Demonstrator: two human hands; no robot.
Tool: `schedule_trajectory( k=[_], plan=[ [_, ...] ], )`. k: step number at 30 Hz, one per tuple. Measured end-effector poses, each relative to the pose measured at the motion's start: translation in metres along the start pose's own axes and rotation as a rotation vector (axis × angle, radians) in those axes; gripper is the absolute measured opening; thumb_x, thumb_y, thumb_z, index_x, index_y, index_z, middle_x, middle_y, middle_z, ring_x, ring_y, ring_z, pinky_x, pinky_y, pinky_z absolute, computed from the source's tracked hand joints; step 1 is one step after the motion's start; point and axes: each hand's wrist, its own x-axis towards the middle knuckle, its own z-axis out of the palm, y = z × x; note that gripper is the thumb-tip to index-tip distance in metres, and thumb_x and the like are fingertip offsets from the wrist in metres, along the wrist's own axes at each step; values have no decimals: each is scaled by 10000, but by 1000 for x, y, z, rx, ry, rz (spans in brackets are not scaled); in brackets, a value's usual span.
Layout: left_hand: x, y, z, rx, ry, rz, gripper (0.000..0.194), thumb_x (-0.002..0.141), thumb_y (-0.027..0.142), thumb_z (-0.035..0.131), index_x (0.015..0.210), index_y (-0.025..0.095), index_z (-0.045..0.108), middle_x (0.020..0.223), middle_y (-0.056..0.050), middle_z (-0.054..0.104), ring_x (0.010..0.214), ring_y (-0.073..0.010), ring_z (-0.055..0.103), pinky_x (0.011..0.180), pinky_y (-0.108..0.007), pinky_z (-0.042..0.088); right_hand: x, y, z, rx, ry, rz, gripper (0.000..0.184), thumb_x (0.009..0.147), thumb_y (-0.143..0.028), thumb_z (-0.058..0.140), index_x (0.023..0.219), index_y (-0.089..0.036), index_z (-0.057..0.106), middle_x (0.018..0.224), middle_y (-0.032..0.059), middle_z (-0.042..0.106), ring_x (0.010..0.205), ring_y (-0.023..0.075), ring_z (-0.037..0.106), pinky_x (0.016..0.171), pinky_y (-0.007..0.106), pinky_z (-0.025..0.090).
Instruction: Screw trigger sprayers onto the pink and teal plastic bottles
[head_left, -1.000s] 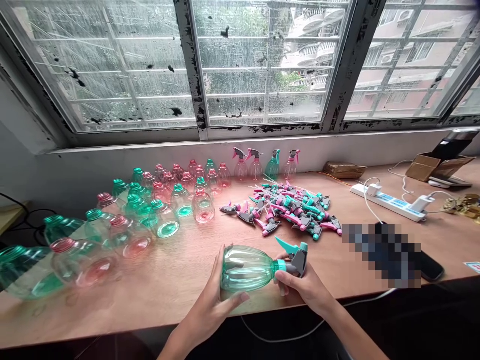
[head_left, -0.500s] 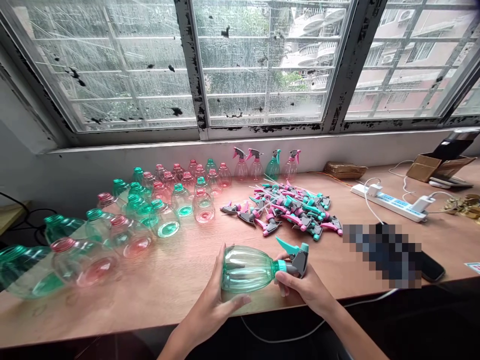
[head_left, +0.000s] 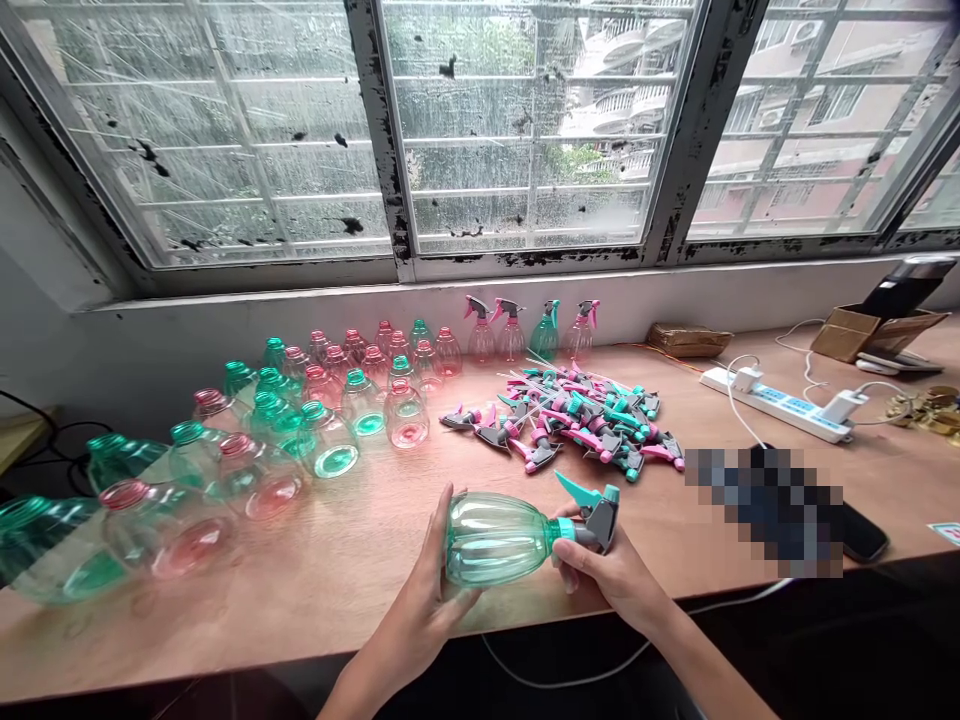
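A clear green spray bottle lies sideways in the air between my hands, above the front edge of the table. Its grey and teal trigger head sits on the neck and points right. My left hand cups the base end, with the thumb below and the fingers behind. At the teal collar, my right hand pinches with thumb and fingers. Beyond the bottle is a pile of loose pink, teal and grey trigger heads with thin tubes.
Several open green and pink bottles stand at the left. Along the wall are several bottles with heads fitted. To the right lie a wrapped brown packet, a white power strip, a black phone and a cardboard box.
My left thumb has drawn in closer against the bottle's underside. The bottle and my right hand have barely shifted.
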Motion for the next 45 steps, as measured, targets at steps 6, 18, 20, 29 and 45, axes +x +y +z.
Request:
schedule_trajectory(
  k=[6,18,20,29,45],
  plan=[
    [1,4,2,-39,4,2,971,968,386,681,1641,415,-18,1720,-75,242,1534,-354,338,1285,-534,173,0,1,0,3,4,8,430,795,-516,860,988,-213,623,597,-42,670,471,135,582,513,268,473],
    [-1,9,2,-55,-13,-25,996,955,451,692,1655,349,-8,1751,-76,135,1605,-328,137,1311,-503,97,0,-2,3,12,2,-1,455,788,-531,859,1015,-223,612,581,-51,656,465,144,574,497,277,471],
    [-1,9,3,-73,-13,-6,979,959,429,693,1652,369,3,1748,-73,144,1597,-328,178,1308,-509,121,0,-2,2,14,1,-6,454,790,-535,857,1016,-225,615,572,-53,648,462,144,570,497,276,467],
    [-1,11,4,-125,-21,-21,974,968,420,684,1645,395,-15,1712,-94,254,1504,-333,397,1276,-531,249,1,-1,3,33,21,-8,468,774,-528,874,1018,-221,620,562,-54,642,468,135,557,492,258,452],
    [2,3,-2,-17,-32,-38,981,963,438,682,1649,360,-16,1688,-103,267,1559,-333,284,1297,-510,173,0,-2,3,-56,26,-28,429,823,-530,829,1035,-195,665,579,-36,630,515,143,542,532,281,471]
  ],
)
